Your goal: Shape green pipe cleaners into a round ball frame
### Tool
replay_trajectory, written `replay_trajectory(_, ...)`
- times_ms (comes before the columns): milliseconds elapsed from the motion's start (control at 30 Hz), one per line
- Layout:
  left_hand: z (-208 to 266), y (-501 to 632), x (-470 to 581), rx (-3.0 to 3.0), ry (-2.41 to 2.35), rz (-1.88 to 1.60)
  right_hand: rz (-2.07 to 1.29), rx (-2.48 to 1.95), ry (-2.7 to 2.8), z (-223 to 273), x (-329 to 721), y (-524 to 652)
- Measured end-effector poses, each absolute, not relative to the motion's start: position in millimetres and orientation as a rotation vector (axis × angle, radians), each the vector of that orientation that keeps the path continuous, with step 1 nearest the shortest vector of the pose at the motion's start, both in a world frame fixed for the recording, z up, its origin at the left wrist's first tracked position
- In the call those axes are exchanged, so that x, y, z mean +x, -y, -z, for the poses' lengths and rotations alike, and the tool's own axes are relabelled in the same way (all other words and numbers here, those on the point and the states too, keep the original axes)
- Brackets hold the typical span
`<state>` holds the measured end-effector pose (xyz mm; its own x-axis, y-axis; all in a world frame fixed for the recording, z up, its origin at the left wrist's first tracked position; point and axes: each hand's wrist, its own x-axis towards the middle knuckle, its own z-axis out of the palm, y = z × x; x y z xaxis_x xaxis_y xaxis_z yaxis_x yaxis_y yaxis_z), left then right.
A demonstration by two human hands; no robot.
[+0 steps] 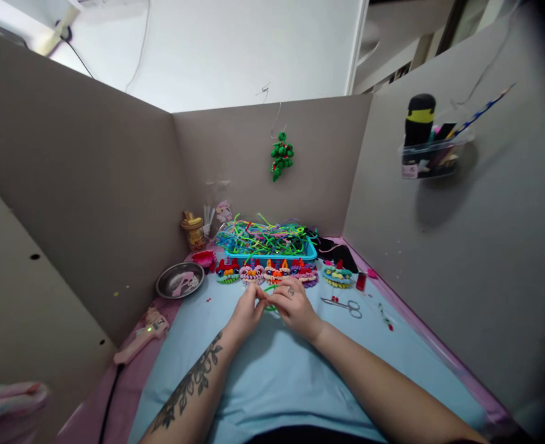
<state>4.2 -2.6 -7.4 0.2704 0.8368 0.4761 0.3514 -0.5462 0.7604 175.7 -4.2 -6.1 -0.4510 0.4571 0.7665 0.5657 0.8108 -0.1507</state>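
Over the blue cloth [253, 382], my left hand [247, 311] and my right hand [295, 308] meet at the fingertips. Both are closed in a pinch on a green pipe cleaner [271, 288], which shows as a curved piece above and below the fingers. Its full shape is hidden by my hands. Just beyond stand several fuzzy multicoloured pipe-cleaner figures [228, 272] in a row, with a blue and yellow figure [337, 276] apart to the right. Scissors [349, 306] lie to the right of my right hand.
Behind the figures, a turquoise basket [272, 259] overflows with pipe cleaners [272, 237]. At left are a metal bowl [163, 285] and a corded pink glue gun [140, 343]. A green ornament [282, 157] hangs at the back panel; a clear holder [432, 161] hangs on the right panel.
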Motion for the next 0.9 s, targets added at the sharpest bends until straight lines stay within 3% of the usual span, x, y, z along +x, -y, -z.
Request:
replay_trajectory(467,9.4,3.6,9.0,2.025,-1.223,-1.184,0.318,-0.991,2.182,2.1,167.5,6.5)
replay_trajectory(700,20.0,-1.9,13.7,2.446,-1.284,-1.259,0.062,-1.108,2.101,9.2,163.4,-0.2)
replay_trajectory(900,13.2,0.7,11.5,2.155,-1.26,-1.209,-0.11,-1.031,2.105,4.7,172.4,-4.2)
